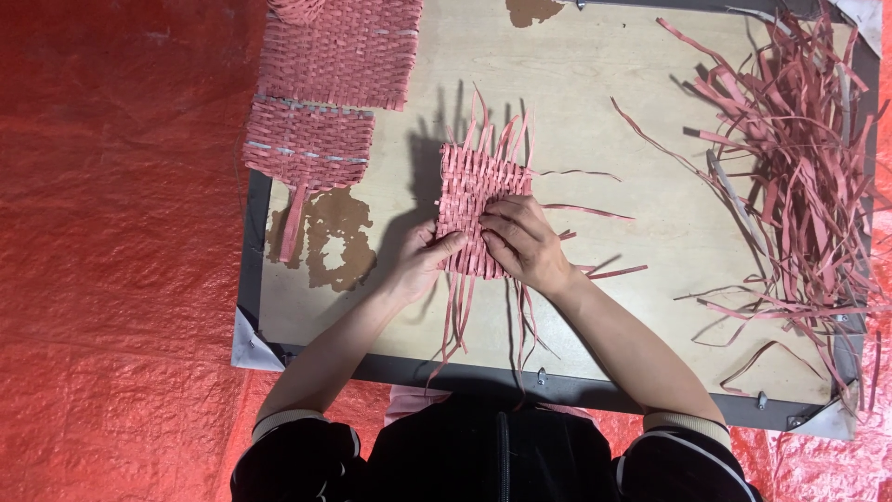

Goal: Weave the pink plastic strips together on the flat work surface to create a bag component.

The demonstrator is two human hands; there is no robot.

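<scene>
Single head cam, looks straight down, close over wooden board (595,102); wearer at bottom edge of pic.

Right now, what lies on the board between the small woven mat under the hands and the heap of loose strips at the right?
In the head view, mostly bare board separates the woven mat from the strip heap; only a few stray pink strips trail across it.

Both hands, left hand (420,263) and right hand (522,240), pressing a pink woven mat (472,200), wooden board (604,102), loose pink strips (799,158), possibly paper
</scene>
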